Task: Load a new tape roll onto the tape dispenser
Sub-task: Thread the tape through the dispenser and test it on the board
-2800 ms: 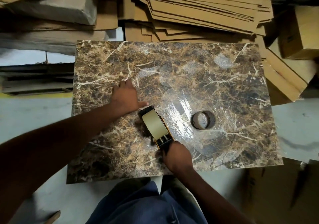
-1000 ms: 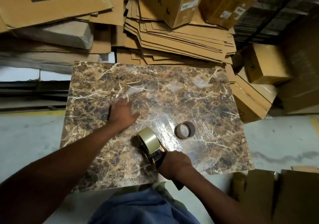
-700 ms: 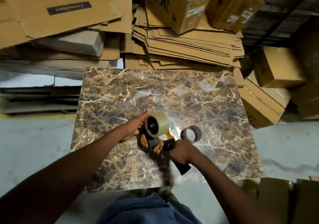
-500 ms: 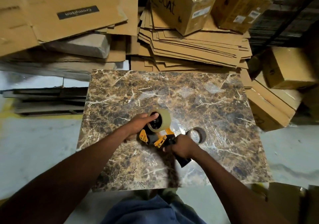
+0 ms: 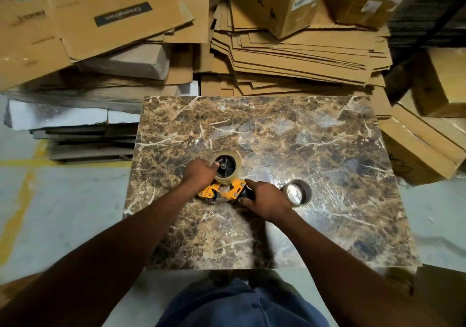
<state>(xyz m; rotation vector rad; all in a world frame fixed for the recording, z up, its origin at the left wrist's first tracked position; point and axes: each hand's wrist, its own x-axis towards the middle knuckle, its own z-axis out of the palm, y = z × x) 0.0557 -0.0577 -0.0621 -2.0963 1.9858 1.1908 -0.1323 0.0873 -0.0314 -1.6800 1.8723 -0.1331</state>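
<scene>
My left hand [image 5: 199, 172] rests against the near-left side of the new tape roll [image 5: 226, 167], the fingers curled round its rim and the thumb tip at the edge of the black hub. The roll sits on the spindle of the yellow tape dispenser [image 5: 222, 191], which lies near the middle of the marbled slab [image 5: 315, 135]. My right hand [image 5: 264, 199] is closed over the dispenser's handle end, just right of the yellow frame; the handle itself is hidden under the palm. The spent cardboard core [image 5: 297, 192] lies on the slab just beside and to the right of that hand, and whether the two touch cannot be told. Flattened cartons [image 5: 290, 56] are stacked beyond the far edge.

Step in hand, as judged: seating the roll on the hub, the mounting itself seemingly done. Whether the roll is pressed fully home cannot be told from this angle.

The next move calls for the left fingers to find the free end of the tape, peel it, and lead it down past the roller toward the cutting edge at the near side of the frame, while the right hand holds the body steady. The risk is that the end folds back and sticks to itself.
</scene>
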